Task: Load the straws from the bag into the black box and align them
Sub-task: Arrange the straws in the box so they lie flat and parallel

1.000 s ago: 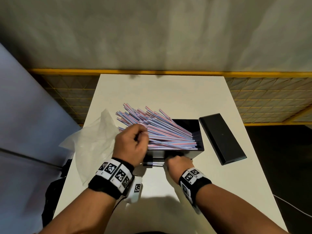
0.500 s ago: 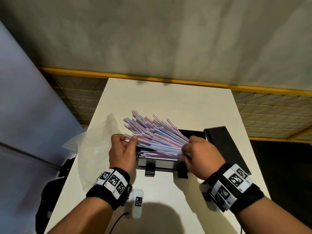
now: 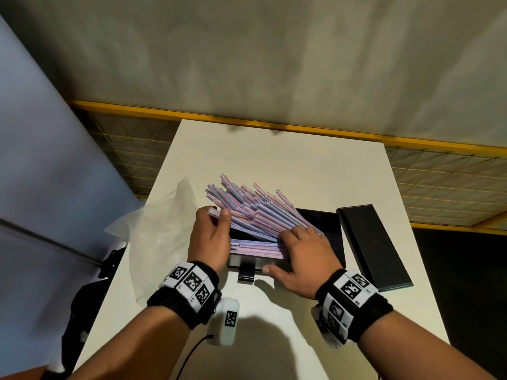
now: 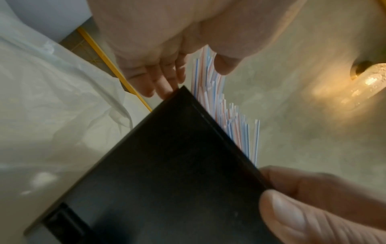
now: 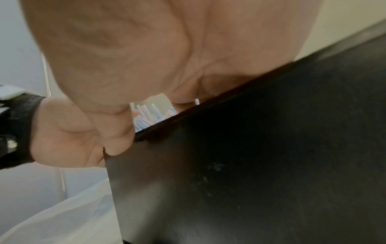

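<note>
Head view: both hands [image 3: 210,239] [image 3: 304,259] bracket straws [image 3: 255,212] over black box [image 3: 333,237].

Right hand [image 5: 135,54] over black box [image 5: 261,156] rim, striped straws [image 5: 149,115] behind, left hand [image 5: 69,137] alongside

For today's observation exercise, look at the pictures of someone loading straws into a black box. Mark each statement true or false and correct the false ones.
1. Many straws stick out past the left end of the black box. True.
2. The lid is closed on the box. False: it lies on the table, to the right of the box.
3. The left hand holds straw ends. True.
4. The right hand rests on the lid. False: it is on the straws in the box.
5. The plastic bag lies right of the box. False: left.
</note>
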The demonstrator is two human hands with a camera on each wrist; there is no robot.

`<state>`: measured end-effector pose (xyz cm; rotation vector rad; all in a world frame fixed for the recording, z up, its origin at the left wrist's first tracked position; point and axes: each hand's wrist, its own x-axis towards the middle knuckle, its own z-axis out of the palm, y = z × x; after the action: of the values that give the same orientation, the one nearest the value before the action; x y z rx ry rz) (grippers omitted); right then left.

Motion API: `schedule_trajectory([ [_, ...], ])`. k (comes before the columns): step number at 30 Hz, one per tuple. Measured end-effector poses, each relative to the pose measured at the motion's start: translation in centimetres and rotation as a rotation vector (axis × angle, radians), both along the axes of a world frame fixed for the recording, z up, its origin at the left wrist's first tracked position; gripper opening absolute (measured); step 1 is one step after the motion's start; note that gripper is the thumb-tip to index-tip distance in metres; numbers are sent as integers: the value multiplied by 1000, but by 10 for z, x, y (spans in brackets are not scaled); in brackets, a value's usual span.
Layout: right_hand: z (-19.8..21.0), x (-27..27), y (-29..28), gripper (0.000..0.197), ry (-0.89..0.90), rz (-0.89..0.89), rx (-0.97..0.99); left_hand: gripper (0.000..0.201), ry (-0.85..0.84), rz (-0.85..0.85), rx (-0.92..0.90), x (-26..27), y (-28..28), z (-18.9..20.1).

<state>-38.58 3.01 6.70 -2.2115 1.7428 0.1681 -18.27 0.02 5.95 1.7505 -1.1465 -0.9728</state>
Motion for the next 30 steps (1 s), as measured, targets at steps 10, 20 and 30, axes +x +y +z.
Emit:
schedule_trajectory([
  [10, 4, 12, -11, 50, 120, 77, 156, 71, -139, -316, 236, -14, -2, 11],
  [20, -2, 3, -26, 79, 148, -34, 294, 48, -1073, -650, 55, -9, 8, 59],
  [30, -4, -2, -29, 94, 102, -31, 309, 29, -560, -260, -576, 5, 17, 15],
])
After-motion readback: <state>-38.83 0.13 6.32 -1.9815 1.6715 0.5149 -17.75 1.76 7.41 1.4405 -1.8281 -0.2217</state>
